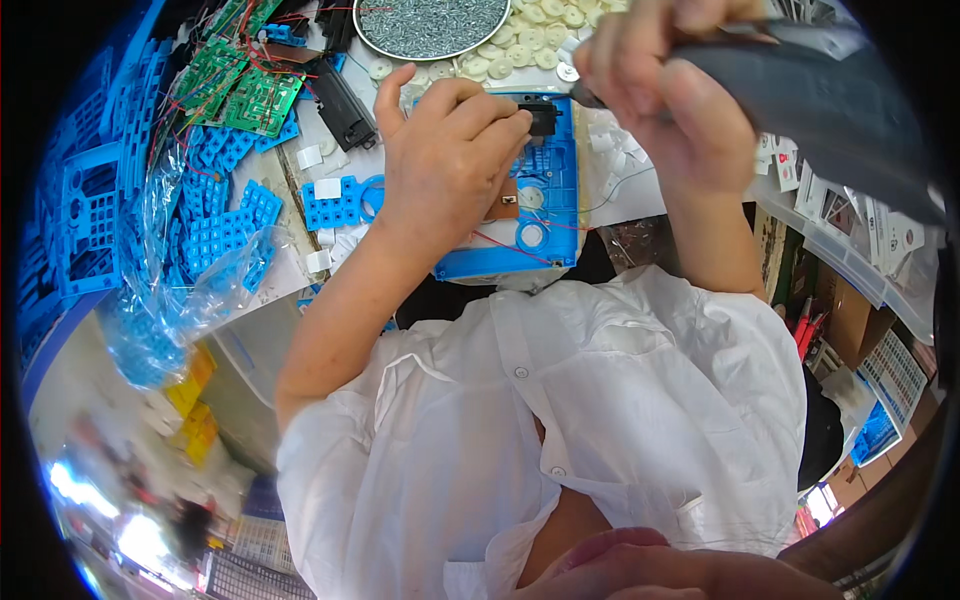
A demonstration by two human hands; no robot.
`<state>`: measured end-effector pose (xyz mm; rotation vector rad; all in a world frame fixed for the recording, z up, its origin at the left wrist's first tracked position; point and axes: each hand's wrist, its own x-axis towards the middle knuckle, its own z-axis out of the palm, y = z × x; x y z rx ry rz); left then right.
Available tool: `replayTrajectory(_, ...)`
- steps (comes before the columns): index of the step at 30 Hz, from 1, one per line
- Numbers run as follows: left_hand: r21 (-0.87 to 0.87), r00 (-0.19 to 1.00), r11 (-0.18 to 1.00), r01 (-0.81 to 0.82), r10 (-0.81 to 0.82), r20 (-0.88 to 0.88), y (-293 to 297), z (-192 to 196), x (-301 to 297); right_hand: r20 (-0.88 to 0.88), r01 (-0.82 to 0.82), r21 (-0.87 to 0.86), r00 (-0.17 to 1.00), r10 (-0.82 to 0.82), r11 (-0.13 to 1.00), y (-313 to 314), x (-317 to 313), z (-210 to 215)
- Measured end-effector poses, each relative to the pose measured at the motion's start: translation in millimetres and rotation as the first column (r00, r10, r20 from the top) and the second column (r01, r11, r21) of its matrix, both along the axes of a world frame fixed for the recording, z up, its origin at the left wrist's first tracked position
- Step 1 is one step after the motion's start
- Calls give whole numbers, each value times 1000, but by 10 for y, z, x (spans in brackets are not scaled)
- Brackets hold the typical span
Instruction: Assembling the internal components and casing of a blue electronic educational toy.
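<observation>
A blue plastic casing (553,215) lies open side up on the table in front of me, with thin red wires and round openings in it. My left hand (445,150) reaches over its left part, fingers bent and pressed down, one finger sticking out to the left. Its fingertips touch a black plastic part (540,118) at the casing's far end; what lies under the palm is hidden. A brown board (503,203) shows beside that hand. My right hand (690,110) grips a dark electric screwdriver (810,100), its tip just right of the casing's far corner.
A round tray of small screws (432,22) stands at the back, beside many cream discs (520,45). Green circuit boards (262,100), a black plastic box (342,105) and blue button pads (218,240) lie to the left, near stacked blue casings (90,210). A clear bin (850,235) is at right.
</observation>
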<state>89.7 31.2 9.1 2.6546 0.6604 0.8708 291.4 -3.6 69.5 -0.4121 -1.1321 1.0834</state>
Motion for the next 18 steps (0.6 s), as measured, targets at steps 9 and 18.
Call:
replayTrajectory(9, -12, 1000, 1000, -8, 9, 28, -25, -22, 55, 43, 163, -193, 986, -158, 967, 16, -56, -200)
replayTrajectory(18, 28, 999, 1000, -10, 9, 52, -31, -87, 42, 602, 403, 45, 719, -347, 914, 43, -40, -199)
